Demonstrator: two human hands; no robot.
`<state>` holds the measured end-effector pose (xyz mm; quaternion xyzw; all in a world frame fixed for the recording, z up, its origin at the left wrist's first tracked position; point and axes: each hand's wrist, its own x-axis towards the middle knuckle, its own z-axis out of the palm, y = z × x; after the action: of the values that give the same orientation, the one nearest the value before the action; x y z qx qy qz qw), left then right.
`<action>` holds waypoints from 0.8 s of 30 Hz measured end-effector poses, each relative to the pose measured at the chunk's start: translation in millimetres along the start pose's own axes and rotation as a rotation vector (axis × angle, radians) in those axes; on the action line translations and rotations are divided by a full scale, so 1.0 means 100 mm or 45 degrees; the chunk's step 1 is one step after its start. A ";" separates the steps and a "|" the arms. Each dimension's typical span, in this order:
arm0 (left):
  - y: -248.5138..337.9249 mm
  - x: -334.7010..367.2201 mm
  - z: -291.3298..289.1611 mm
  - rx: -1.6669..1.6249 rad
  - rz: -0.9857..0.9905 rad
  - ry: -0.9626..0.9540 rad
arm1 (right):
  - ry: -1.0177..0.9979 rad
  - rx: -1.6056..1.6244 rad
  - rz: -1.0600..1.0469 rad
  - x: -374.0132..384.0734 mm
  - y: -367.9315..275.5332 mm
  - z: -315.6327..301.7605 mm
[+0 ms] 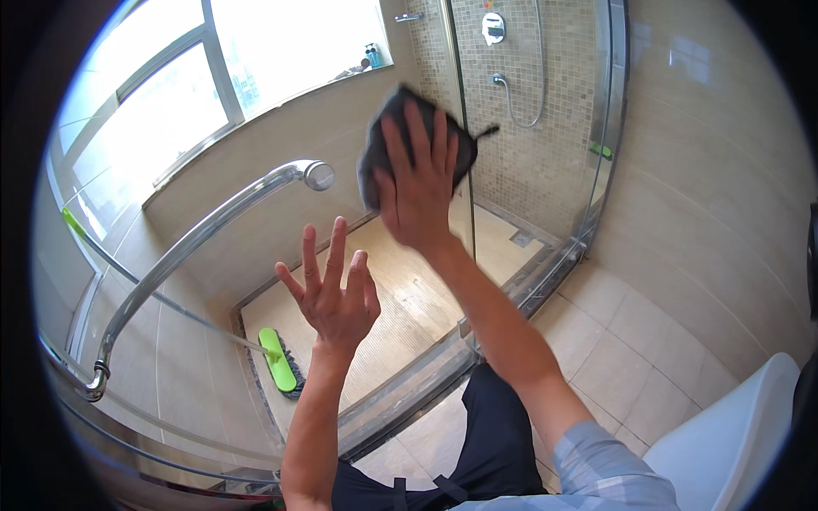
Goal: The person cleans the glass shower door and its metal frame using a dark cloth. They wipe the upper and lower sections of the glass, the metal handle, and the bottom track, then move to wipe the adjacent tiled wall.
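Note:
My right hand (417,179) is raised with its fingers spread over a dark grey cloth (376,140), which has a small loop sticking out at its right corner. The hand lies flat on the cloth, seemingly against the glass of the shower enclosure. Lower and to the left, my left hand (336,298) holds nothing. Several of its fingers stretch upward and apart, while the ones nearest the right curl in. Whether it touches the glass, I cannot tell. Left of both hands runs a curved chrome handle (209,221) with a round end cap.
Inside the shower, a green-headed floor brush (277,359) stands on the ribbed floor (400,281), its long pole leaning left. A chrome shower mixer (493,29) is on the mosaic wall. Bottles (372,55) stand on the windowsill. A white rounded fixture (733,434) is at lower right.

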<state>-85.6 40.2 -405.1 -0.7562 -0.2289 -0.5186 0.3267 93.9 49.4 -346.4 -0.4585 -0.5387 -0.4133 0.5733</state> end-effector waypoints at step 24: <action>0.39 -0.35 0.12 -0.235 0.037 -0.271 | 0.009 -0.218 1.237 -3.41 -0.06 -0.02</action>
<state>-63.5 22.6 -450.5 -0.8371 -0.2026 -0.4494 0.2369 61.8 39.6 -685.9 -0.7008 -0.2246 -0.1426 0.6619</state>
